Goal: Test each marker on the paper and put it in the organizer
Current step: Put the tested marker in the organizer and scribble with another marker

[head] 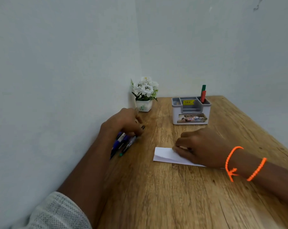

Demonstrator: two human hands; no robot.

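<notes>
A small white paper (166,155) lies on the wooden table (156,187). My right hand (201,147), with orange cords at the wrist, rests on the paper's right part, fingers curled at its upper edge. My left hand (123,123) is at the table's left edge, curled over a bundle of several markers (123,143) with blue, black and green parts; the bundle lies on the table. A grey and white organizer (191,109) stands at the back. Inside its right compartment stand a green marker (203,88) and a red marker (203,96).
A white pot of white flowers (144,95) stands in the back left corner, just behind my left hand. Pale walls close the table on the left and at the back. The table's right edge runs diagonally at the right.
</notes>
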